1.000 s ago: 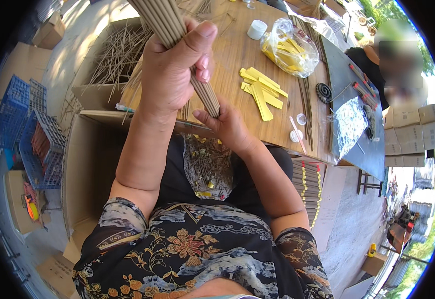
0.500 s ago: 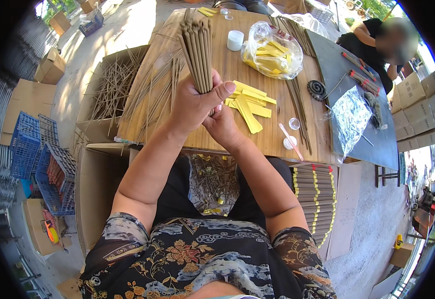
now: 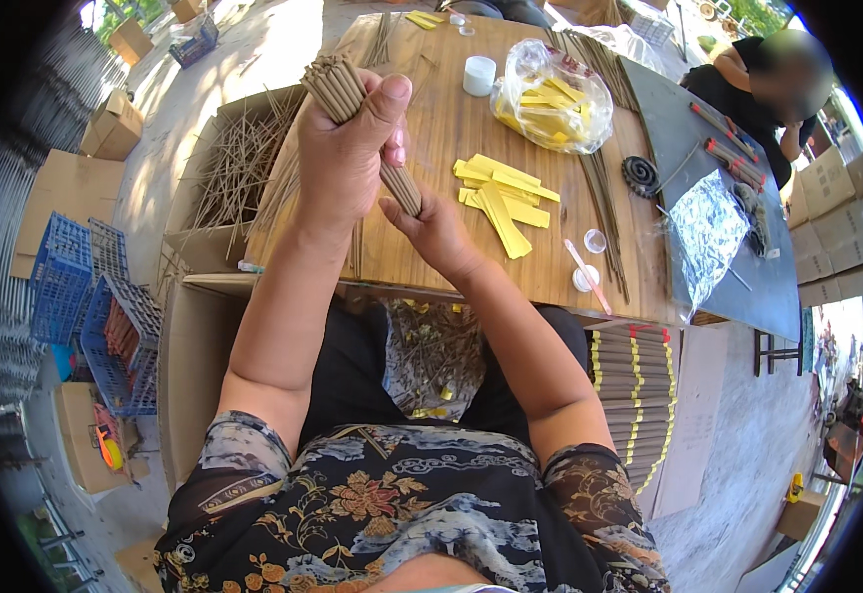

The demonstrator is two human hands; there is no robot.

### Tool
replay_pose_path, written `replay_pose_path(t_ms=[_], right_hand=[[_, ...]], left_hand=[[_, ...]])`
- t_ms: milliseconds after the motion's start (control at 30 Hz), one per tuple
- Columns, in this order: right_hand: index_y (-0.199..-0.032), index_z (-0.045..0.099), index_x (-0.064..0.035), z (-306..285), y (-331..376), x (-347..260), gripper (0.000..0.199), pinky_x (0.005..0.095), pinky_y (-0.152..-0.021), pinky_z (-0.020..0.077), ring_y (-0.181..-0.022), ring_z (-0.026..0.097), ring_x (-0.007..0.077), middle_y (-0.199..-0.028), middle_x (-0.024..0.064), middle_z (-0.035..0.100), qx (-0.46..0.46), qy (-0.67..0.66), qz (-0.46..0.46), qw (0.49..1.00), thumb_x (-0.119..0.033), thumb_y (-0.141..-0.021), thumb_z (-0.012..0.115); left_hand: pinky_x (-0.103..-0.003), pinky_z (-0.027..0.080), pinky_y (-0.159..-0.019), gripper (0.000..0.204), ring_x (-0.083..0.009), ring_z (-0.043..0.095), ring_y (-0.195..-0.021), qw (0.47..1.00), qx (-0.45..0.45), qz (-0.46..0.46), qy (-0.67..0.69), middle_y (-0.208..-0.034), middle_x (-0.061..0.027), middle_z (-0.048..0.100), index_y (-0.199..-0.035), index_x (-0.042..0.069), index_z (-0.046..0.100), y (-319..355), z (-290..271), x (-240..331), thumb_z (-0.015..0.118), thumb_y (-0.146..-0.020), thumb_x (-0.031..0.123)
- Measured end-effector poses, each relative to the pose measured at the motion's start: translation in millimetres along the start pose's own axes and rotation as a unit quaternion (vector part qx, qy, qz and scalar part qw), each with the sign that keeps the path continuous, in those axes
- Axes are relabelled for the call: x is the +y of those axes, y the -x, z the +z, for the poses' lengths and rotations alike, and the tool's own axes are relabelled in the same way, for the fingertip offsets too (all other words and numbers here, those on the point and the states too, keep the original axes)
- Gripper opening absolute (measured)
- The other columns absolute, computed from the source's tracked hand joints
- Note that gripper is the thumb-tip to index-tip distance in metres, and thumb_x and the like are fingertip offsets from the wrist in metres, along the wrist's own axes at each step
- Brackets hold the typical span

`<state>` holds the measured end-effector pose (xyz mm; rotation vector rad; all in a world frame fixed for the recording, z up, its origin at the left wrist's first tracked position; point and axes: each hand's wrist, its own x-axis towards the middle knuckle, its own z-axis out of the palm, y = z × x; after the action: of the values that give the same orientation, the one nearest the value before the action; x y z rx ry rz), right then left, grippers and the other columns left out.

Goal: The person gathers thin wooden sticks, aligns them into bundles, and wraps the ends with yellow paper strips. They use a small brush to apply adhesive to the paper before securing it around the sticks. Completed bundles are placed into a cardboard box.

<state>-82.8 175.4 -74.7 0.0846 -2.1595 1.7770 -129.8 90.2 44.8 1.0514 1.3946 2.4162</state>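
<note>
My left hand (image 3: 347, 148) is wrapped around a thick bundle of brown sticks (image 3: 338, 87), held tilted above the wooden table (image 3: 431, 119). The bundle's cut ends point up and to the left. My right hand (image 3: 438, 229) grips the lower end of the same bundle from beneath. Yellow paper strips (image 3: 506, 193) lie loose on the table just right of my hands.
A clear bag of yellow strips (image 3: 550, 99), a white cap (image 3: 478, 75) and loose sticks (image 3: 604, 212) lie on the table. A cardboard box of sticks (image 3: 234, 168) stands left, blue crates (image 3: 95, 306) beyond it. Banded bundles (image 3: 639, 390) are stacked right. Another person (image 3: 763, 74) sits opposite.
The bundle has tipped from nearly upright to slanting up-left. Both hands have stayed on it and come closer to the camera.
</note>
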Motion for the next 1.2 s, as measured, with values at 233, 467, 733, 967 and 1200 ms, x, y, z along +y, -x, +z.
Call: replay_pose_path(t_ms=[233, 467, 733, 967, 1200], right_hand=[[-0.076, 0.048, -0.0046, -8.4, 15.1, -48.9, 0.021, 0.0247, -0.05, 0.0401, -0.052, 0.047, 0.0106, -0.061, 0.0035, 0.051, -0.143, -0.131, 0.108, 0.975, -0.021, -0.085, 0.057], [-0.072, 0.041, -0.0094, -3.9, 49.2, -65.2, 0.018, 0.0215, -0.036, 0.0298, -0.039, 0.036, 0.0074, -0.05, -0.0032, 0.034, -0.314, -0.545, 0.253, 0.735, -0.009, -0.082, 0.056], [-0.073, 0.044, -0.0089, -8.0, 58.7, -75.3, 0.016, 0.0223, -0.036, 0.0326, -0.04, 0.04, 0.0094, -0.051, -0.0012, 0.039, -0.365, -0.588, 0.25, 0.678, -0.011, -0.081, 0.057], [-0.077, 0.048, -0.0056, -1.7, 55.6, -94.4, 0.015, 0.0226, -0.042, 0.039, -0.045, 0.048, 0.0095, -0.057, 0.0008, 0.049, -0.149, -0.266, 0.194, 0.932, -0.016, -0.082, 0.058], [-0.071, 0.042, -0.0088, -3.6, 65.9, -95.6, 0.021, 0.0207, -0.036, 0.0308, -0.039, 0.037, 0.0074, -0.052, -0.0022, 0.038, -0.205, -0.39, 0.244, 0.864, -0.016, -0.084, 0.056]], left_hand=[[-0.024, 0.041, -0.051, 0.024, -0.0109, 0.048, -0.055, 0.995, -0.063, -0.063, 0.034, -0.066, -0.0034, 0.05, -0.081, 0.006, 0.05, -9.0, -2.0, 33.6, 0.056, -0.085, 0.029], [-0.03, 0.049, -0.063, 0.038, -0.0174, 0.057, -0.069, 0.938, -0.181, -0.219, 0.2, -0.077, -0.0078, 0.054, -0.091, 0.006, 0.05, -7.5, -12.8, 18.6, 0.048, -0.086, 0.043], [-0.018, 0.03, -0.036, 0.033, -0.0038, 0.035, -0.038, 0.936, -0.125, -0.236, 0.231, -0.051, 0.0045, 0.04, -0.073, 0.011, 0.043, 3.7, 3.1, 34.7, 0.049, -0.087, 0.04], [-0.02, 0.031, -0.039, 0.033, -0.0053, 0.037, -0.04, 0.977, 0.027, -0.187, 0.102, -0.052, 0.0039, 0.041, -0.071, 0.012, 0.044, 11.7, 9.8, 46.9, 0.057, -0.083, 0.04], [-0.027, 0.046, -0.054, 0.04, -0.0135, 0.052, -0.056, 0.964, -0.023, -0.215, 0.152, -0.066, -0.0036, 0.055, -0.081, 0.009, 0.051, 11.0, -1.9, 47.3, 0.051, -0.083, 0.049]])
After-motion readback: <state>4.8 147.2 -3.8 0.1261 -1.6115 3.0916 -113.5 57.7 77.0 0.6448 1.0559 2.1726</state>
